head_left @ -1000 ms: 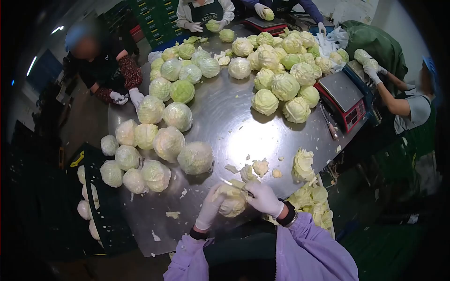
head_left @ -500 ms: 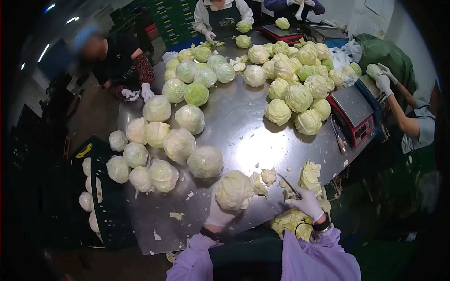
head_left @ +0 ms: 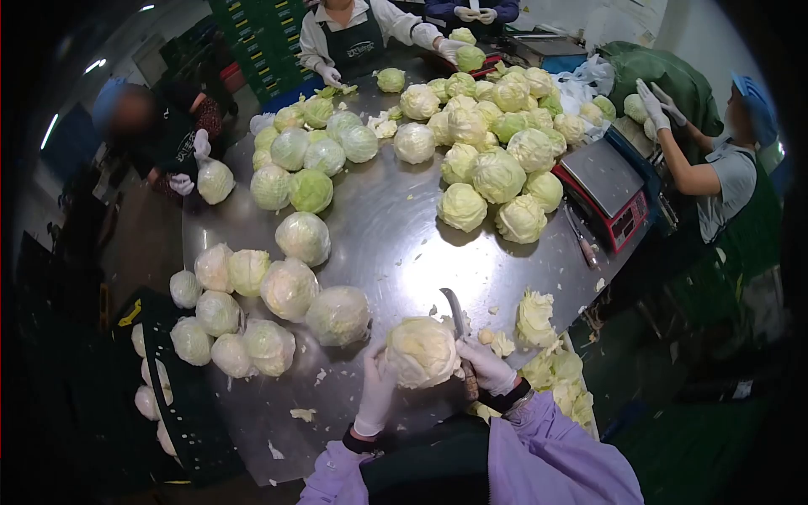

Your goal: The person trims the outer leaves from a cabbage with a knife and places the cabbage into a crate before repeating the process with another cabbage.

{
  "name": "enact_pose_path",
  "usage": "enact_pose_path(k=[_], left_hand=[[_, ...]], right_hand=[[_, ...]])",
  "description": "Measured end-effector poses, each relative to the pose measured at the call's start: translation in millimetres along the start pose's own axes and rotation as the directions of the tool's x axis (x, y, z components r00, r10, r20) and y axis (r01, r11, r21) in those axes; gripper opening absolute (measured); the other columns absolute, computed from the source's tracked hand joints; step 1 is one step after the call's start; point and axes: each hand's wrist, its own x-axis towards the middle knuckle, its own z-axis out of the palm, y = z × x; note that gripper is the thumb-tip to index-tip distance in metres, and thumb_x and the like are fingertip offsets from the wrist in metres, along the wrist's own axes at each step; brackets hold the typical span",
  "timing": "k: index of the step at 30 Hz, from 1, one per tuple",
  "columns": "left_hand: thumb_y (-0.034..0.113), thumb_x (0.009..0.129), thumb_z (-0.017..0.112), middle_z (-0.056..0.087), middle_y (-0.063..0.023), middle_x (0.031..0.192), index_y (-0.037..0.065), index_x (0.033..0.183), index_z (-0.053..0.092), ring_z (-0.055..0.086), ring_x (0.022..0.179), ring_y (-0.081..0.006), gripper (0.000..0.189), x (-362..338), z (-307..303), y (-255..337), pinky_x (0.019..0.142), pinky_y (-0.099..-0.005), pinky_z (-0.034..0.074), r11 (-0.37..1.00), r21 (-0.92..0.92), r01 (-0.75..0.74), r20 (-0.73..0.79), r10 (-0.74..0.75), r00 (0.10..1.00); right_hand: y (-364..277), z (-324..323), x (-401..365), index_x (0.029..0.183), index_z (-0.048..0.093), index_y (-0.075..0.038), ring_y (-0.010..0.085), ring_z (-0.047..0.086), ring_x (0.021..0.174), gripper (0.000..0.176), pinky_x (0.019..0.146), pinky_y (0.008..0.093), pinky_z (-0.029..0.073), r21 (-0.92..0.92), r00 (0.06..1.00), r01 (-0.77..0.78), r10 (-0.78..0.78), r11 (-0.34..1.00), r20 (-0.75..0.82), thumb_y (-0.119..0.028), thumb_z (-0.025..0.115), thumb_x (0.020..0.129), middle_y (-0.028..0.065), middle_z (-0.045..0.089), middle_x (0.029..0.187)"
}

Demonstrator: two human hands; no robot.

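Note:
My left hand (head_left: 374, 391) cups a trimmed pale cabbage (head_left: 421, 352) from its left side, above the near edge of the metal table. Against the cabbage's right side is my right hand (head_left: 490, 368), closed on a curved knife (head_left: 456, 310). Its blade points up and away beside the cabbage, and the wooden handle shows below my fingers. Cut leaf scraps (head_left: 502, 343) and a larger piece of leaves (head_left: 534, 318) lie to the right. Wrapped cabbages (head_left: 338, 316) stand to the left of my hands.
Unwrapped cabbages (head_left: 497, 178) are piled at the far right, beside a red scale (head_left: 608, 181) and another knife (head_left: 581, 240). A dark crate (head_left: 189, 404) with wrapped cabbages stands at lower left. Leaves (head_left: 560, 379) fill a container at the near right edge. Several co-workers surround the metal table (head_left: 370, 240).
My right hand has brought the knife leftward to the cabbage, which my left hand still holds. A co-worker at left has lifted a wrapped cabbage; another reaches to a cabbage at the back.

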Motion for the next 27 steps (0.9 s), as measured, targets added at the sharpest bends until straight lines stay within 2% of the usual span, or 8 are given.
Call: enact_pose_path(k=[1, 4, 7, 9, 11, 12, 17, 27], left_hand=[[0.051, 0.078, 0.071, 0.027, -0.0139, 0.149, 0.004, 0.146, 0.024, 0.031, 0.137, -0.0283, 0.095, -3, -5, -2, 0.11, -0.0395, 0.032, 0.937, 0.261, -0.231, 0.005, 0.238, 0.971], [0.033, 0.067, 0.085, 0.028, -0.0143, 0.145, 0.003, 0.146, 0.024, 0.03, 0.136, -0.0265, 0.104, -12, -31, -12, 0.112, -0.0383, 0.027, 0.826, 0.526, -0.202, 0.109, 0.17, 0.979], [0.023, 0.067, 0.085, 0.034, -0.015, 0.139, 0.002, 0.144, 0.026, 0.035, 0.13, -0.0267, 0.099, -12, -57, -47, 0.109, -0.0388, 0.03, 0.696, 0.711, -0.104, 0.066, 0.081, 0.994], [0.029, 0.065, 0.086, 0.042, -0.0186, 0.13, 0.0, 0.139, 0.033, 0.044, 0.123, -0.0296, 0.096, -10, -60, -65, 0.103, -0.0396, 0.037, 0.736, 0.67, -0.096, -0.041, 0.165, 0.985], [0.029, 0.065, 0.086, 0.043, -0.0184, 0.128, 0.0, 0.136, 0.036, 0.046, 0.12, -0.0288, 0.093, -7, -55, -70, 0.101, -0.0392, 0.039, 0.797, 0.604, -0.024, -0.126, 0.124, 0.984], [0.029, 0.065, 0.087, 0.045, -0.0183, 0.125, -0.001, 0.134, 0.038, 0.047, 0.118, -0.028, 0.09, -4, -48, -69, 0.1, -0.0389, 0.04, 0.849, 0.527, 0.031, -0.201, 0.089, 0.976], [0.025, 0.07, 0.083, 0.048, -0.0161, 0.123, -0.003, 0.131, 0.039, 0.048, 0.116, -0.0229, 0.08, 6, -28, -73, 0.099, -0.0349, 0.041, 0.795, 0.607, -0.005, -0.224, 0.177, 0.959], [0.028, 0.072, 0.081, 0.047, -0.0185, 0.119, -0.006, 0.126, 0.041, 0.05, 0.109, -0.0276, 0.075, 20, -22, -77, 0.095, -0.0382, 0.042, 0.7, 0.707, 0.1, -0.332, 0.205, 0.921]], right_hand=[[1, 2, 1, 0.14, 0.036, -0.005, 0.0035, 0.051, 0.068, 0.056, 0.059, 0.0188, 0.046, -0.001, 1.0, -0.014, 0.014, 1.0, 0.003, -0.035, 0.053, 0.097, -0.002, 0.057, 0.092], [16, 10, 4, 0.095, 0.057, -0.008, 0.0032, 0.052, 0.065, 0.039, 0.056, 0.017, 0.043, -0.126, 0.985, -0.173, 0.167, 0.977, -0.052, -0.044, 0.043, 0.099, -0.003, 0.058, 0.077], [14, 22, 9, 0.104, 0.061, -0.006, 0.0017, 0.053, 0.066, 0.037, 0.056, 0.0166, 0.042, -0.406, 0.946, -0.292, 0.2, 0.866, -0.254, -0.039, 0.045, 0.099, -0.0028, 0.057, 0.077], [44, -13, 24, 0.118, 0.059, -0.004, 0.0142, 0.064, 0.077, 0.037, 0.066, 0.0242, 0.049, -0.533, 0.963, -0.245, 0.138, 0.81, -0.232, -0.032, 0.048, 0.098, 0.0082, 0.065, 0.089], [46, -12, 16, 0.125, 0.052, 0.002, 0.0395, 0.063, 0.093, 0.043, 0.082, 0.0412, 0.05, -0.963, 0.836, 0.237, -0.532, 0.129, 0.135, -0.029, 0.052, 0.096, 0.0191, 0.067, 0.104], [42, -3, 7, 0.13, 0.048, 0.001, 0.0411, 0.059, 0.101, 0.046, 0.084, 0.0414, 0.05, -0.973, 0.843, 0.216, -0.518, 0.084, 0.142, -0.028, 0.052, 0.095, 0.0236, 0.06, 0.114], [56, 8, 2, 0.138, 0.038, -0.002, 0.0373, 0.053, 0.116, 0.052, 0.086, 0.0412, 0.05, -0.995, 0.866, 0.097, -0.494, 0.002, 0.083, -0.028, 0.05, 0.095, 0.0255, 0.048, 0.132], [58, 0, 30, 0.112, 0.057, -0.011, 0.0329, 0.064, 0.069, 0.029, 0.059, 0.0405, 0.051, -0.993, 0.748, -0.008, -0.66, -0.12, 0.074, -0.032, 0.055, 0.092, 0.0092, 0.063, 0.099]])
